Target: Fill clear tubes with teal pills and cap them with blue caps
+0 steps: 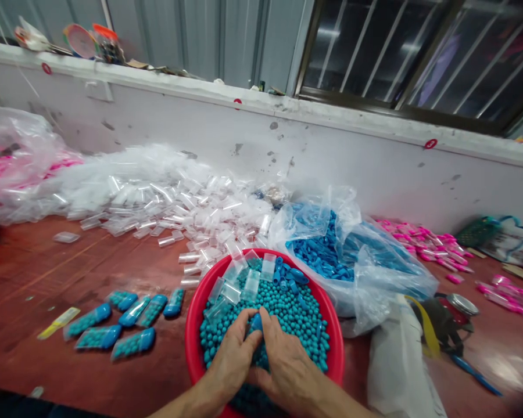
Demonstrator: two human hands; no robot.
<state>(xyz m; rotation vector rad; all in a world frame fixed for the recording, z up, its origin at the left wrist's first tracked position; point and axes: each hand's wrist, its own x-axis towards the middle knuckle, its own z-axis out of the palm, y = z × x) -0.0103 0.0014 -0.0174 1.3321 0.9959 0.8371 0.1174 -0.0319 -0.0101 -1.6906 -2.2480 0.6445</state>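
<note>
the small blue piece [255,324] sits right between the two hands, at the fingertips, over the middle of the red bowl [192,348]. from over here neither hand looks nearer: the left hand [235,350] has it pinched from its left side, thumb curled in close, and the right hand [284,350] closes on it from the other side, fingers bent over. its rounded end pokes up and away from the person, so i'd judge that its long axis runs outward between the palms, though the fingers cover the lower part and i can't tell how far down it reaches.

teal beads [265,290] lie under and around both hands. just ahead of the left hand, on the beads, are loose clear sleeves [251,284]; ahead of the right hand, a little cluster of blue caps [298,276]. well out to the left hand's left, seven filled sleeves [87,321] lie flat on the tabletop [165,371], and beyond the right hand, off to its right, slumps an open plastic bag [396,290] of blue pieces.
</note>
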